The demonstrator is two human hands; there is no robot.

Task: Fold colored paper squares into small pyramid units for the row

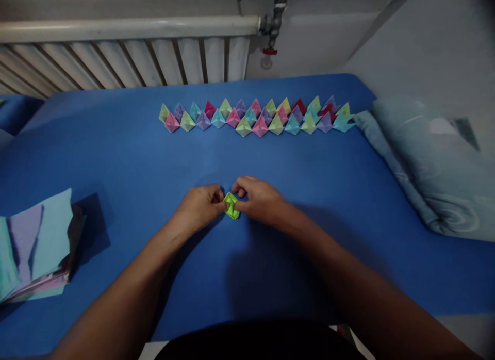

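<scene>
2 opposite sides of the green folded paper [231, 207] are handled together, near the middle of the blue surface [127, 159] and straight in front of the body, probably so each arm reaches equally. The left hand [201, 205] seems to have its fingers clamped on the left edge; the right hand [257, 197] sets its thumb on the right side, though I cannot tell whether its other fingers close underneath. Such opposed contact likely steadies the piece. Small folded pieces [260, 127] stand in rows beyond, perhaps to spare them from the forearms; a paper stack [52, 236] lies apart, leftward.
</scene>
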